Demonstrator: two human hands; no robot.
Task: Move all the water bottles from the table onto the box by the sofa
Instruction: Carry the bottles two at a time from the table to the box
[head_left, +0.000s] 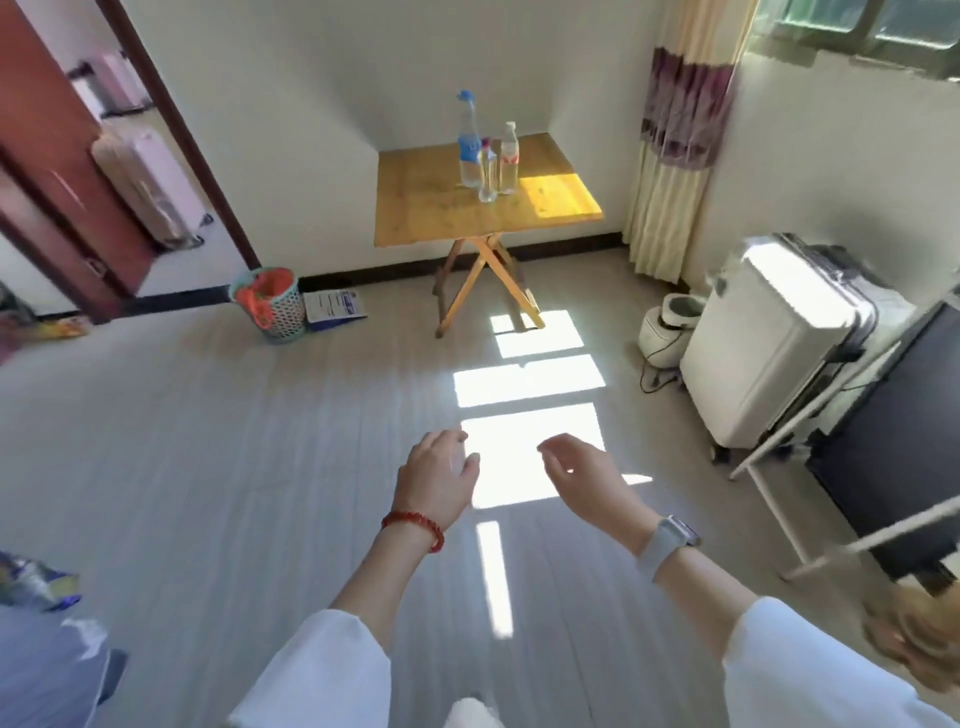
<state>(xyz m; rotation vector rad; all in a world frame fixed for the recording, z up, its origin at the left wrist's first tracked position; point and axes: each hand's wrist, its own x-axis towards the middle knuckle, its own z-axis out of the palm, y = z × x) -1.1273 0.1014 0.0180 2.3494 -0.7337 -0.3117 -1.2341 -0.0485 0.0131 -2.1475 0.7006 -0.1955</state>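
Note:
Three clear water bottles stand close together on a small wooden folding table (415, 208) against the far wall. The tallest bottle (468, 143) has a blue cap and blue label. To its right stands a bottle (509, 156) with a white cap and red label. In front of both is a shorter bottle (487, 174) with a reddish cap. My left hand (436, 480) and my right hand (582, 475) hang in front of me over the floor, far short of the table, fingers relaxed and holding nothing. No box or sofa is in view.
A mesh waste basket (270, 306) and a leaflet (335, 306) sit on the floor left of the table. A white suitcase (769, 353), a rice cooker (670, 327) and a dark cabinet (898, 415) line the right side. An open doorway (156, 171) is at left.

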